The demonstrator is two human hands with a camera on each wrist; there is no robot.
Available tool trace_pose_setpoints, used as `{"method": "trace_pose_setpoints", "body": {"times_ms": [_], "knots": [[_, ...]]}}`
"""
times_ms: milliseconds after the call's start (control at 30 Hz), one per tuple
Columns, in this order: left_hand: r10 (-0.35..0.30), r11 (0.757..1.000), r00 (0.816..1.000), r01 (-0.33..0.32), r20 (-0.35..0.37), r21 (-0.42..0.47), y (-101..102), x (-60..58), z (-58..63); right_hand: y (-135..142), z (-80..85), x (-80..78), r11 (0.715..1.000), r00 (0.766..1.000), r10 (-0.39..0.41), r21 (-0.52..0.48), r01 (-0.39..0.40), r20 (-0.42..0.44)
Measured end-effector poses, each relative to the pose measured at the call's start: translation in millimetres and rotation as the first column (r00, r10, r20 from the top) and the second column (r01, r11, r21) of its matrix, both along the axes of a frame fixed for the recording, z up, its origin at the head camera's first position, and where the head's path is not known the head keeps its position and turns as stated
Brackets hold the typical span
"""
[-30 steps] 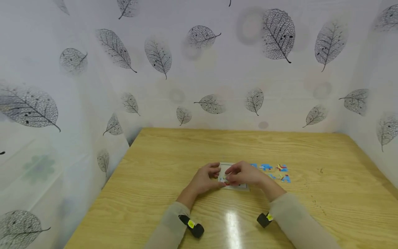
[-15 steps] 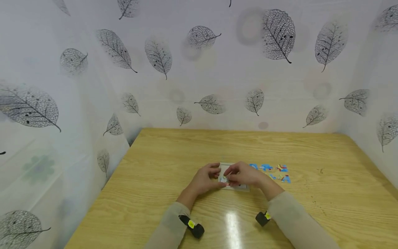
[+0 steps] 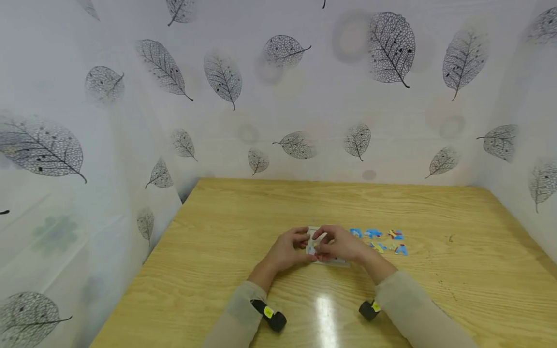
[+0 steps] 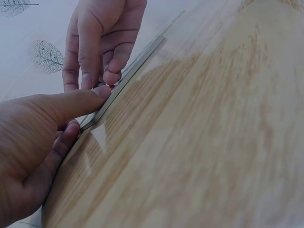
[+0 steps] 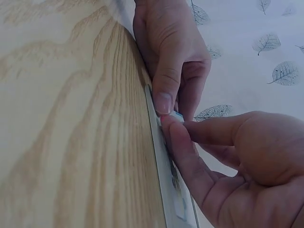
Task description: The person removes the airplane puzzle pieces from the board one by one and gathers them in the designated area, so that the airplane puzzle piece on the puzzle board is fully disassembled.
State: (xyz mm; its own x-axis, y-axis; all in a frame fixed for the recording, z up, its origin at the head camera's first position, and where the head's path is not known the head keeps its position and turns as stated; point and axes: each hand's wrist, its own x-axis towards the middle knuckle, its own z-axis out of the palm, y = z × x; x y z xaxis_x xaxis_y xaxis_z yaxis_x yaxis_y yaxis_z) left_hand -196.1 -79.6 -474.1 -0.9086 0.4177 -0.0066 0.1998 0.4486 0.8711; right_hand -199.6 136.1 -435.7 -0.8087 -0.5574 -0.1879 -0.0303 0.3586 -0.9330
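Note:
My left hand (image 3: 285, 250) holds the left front corner of a pale, flat puzzle tray (image 3: 343, 264) on the table. Its thumb lies over the front rim and the other fingers bend along the side. Above the same corner, my right hand (image 3: 341, 243) pinches a small puzzle piece (image 5: 177, 116) between thumb and forefinger. White, light blue and a little red show on that piece in the right wrist view; its outline is mostly covered. The left thumb tip sits close against the right fingertips. Both hands hide much of the tray's inside.
Several loose blue, yellow and red jigsaw pieces (image 3: 373, 233) lie in two rows right of the tray, behind the right forearm. The wooden table (image 3: 209, 241) backs onto a leaf-patterned curtain (image 3: 317, 96), which also hangs at both sides.
The right forefinger has lifted and spread slightly over the tray, and the hand has shifted a little, showing more of the loose pieces behind it. The left hand keeps its place.

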Motion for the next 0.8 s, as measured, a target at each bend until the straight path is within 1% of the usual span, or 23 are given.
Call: {"method": "trace_pose_setpoints", "body": {"times_ms": [200,433,533,600,800], "knots": [[-0.006,1.000,1.000,0.006,-0.023,-0.010,0,-0.1,-0.2,2,-1.4,1.4,1.000,1.000,-0.015,-0.007,0.015,0.023],[-0.002,1.000,1.000,0.002,-0.010,0.002,1,-0.8,-0.6,10,-6.7,1.3,0.994,0.993,-0.077,-0.065,0.083,0.092],[0.000,1.000,1.000,0.000,-0.009,-0.001,1,-0.5,-0.9,15,-7.6,1.8,0.992,0.992,-0.079,-0.087,0.088,0.096],[0.003,1.000,1.000,-0.003,-0.008,-0.003,1,-0.4,-0.9,18,-7.4,2.7,0.993,0.995,-0.068,-0.089,0.075,0.079],[0.012,1.000,1.000,-0.012,-0.012,-0.003,2,-0.8,-0.2,29,-6.7,5.1,0.991,0.994,-0.093,-0.089,0.099,0.066]]}}
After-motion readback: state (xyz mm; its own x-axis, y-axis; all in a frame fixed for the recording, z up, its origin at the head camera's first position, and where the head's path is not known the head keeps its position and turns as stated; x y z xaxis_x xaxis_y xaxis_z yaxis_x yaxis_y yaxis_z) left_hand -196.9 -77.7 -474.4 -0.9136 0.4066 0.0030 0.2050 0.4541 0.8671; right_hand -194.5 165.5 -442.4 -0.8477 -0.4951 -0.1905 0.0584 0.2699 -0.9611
